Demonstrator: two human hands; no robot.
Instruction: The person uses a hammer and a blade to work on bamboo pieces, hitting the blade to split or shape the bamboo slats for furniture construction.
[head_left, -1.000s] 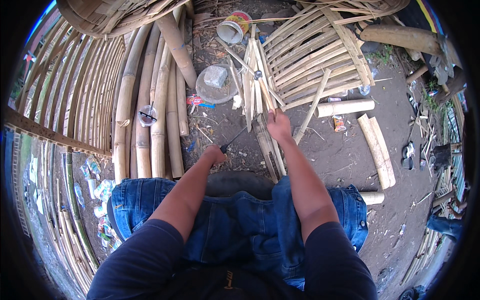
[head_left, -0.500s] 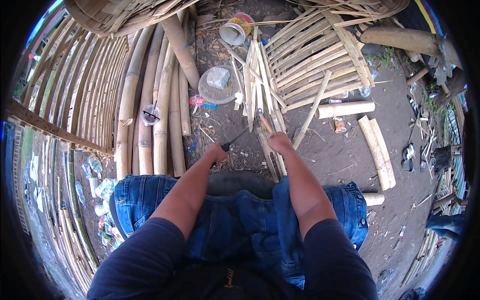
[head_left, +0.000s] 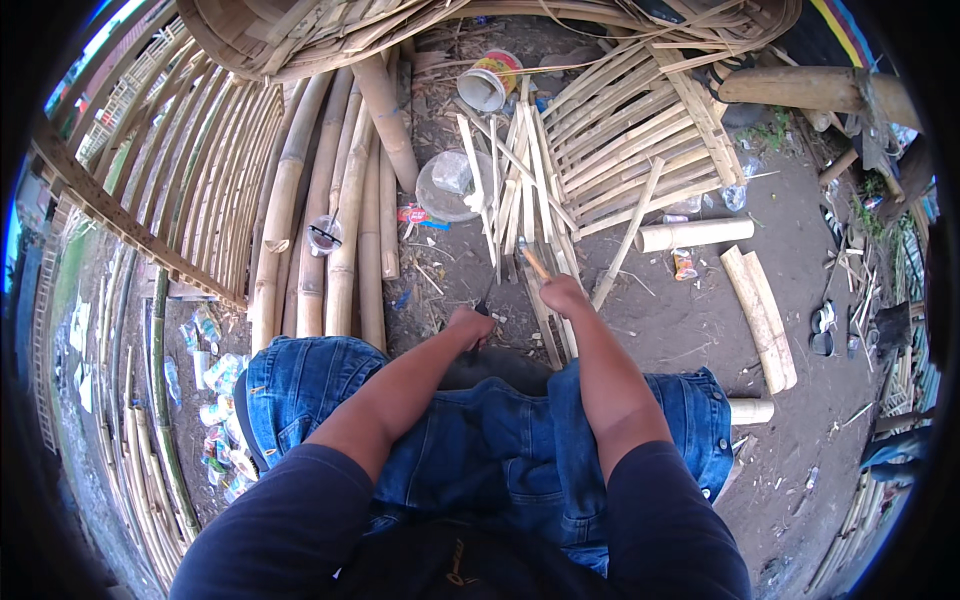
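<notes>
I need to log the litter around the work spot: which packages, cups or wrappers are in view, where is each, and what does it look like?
Printed cup: top centre, on its side, red and yellow, pale inside.
Clear plastic cup: on the bamboo poles, round, dark lid.
Wrapper: beside the round lid, flat, red and blue.
Small sachet: below the short bamboo log, orange and crumpled.
Plastic cups and bottles: lower left heap, clear and white.

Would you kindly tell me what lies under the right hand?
Under the right hand lie split bamboo strips on the dirt ground; the hand covers where it holds its stick.
</notes>
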